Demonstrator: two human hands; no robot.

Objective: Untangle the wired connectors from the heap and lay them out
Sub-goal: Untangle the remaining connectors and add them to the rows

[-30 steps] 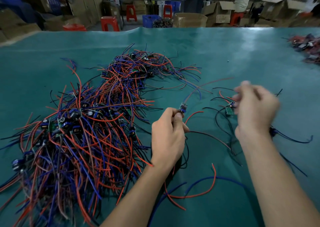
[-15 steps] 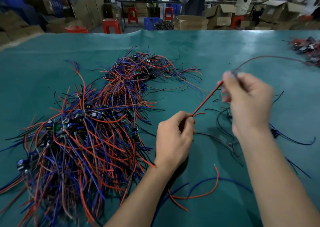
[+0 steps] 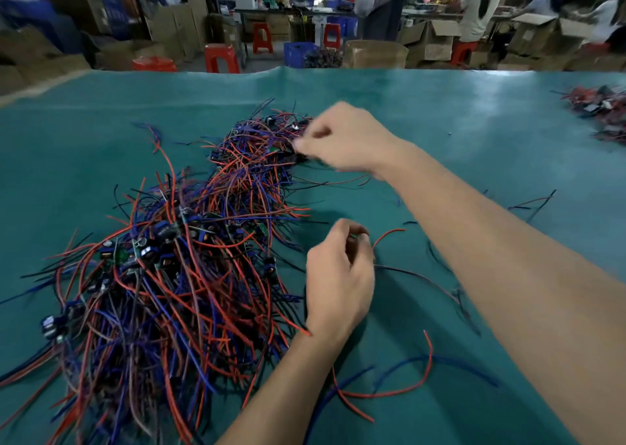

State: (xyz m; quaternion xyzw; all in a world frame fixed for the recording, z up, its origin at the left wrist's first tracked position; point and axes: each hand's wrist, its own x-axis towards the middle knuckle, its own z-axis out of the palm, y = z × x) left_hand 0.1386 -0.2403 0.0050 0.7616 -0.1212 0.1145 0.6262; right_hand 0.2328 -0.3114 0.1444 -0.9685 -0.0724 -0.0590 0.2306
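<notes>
Right hand [image 3: 342, 139] reached into the heap [image 3: 189, 258], fingers curled, grasp unclear; left hand [image 3: 338, 282] pinched a small connector [image 3: 353, 236] above the counter [image 3: 440, 112].

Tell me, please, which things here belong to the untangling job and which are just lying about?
Job: heap of wired connectors; left hand holding one connector; right hand reaching into the heap; laid-out wires.
Lying about: far pile; red stools; cardboard boxes.

red plastic stools [image 3: 221, 57] and cardboard boxes [image 3: 427, 42] are standing beyond the green table cover [image 3: 440, 112], and a blue crate [image 3: 298, 53] is sitting between them
</notes>
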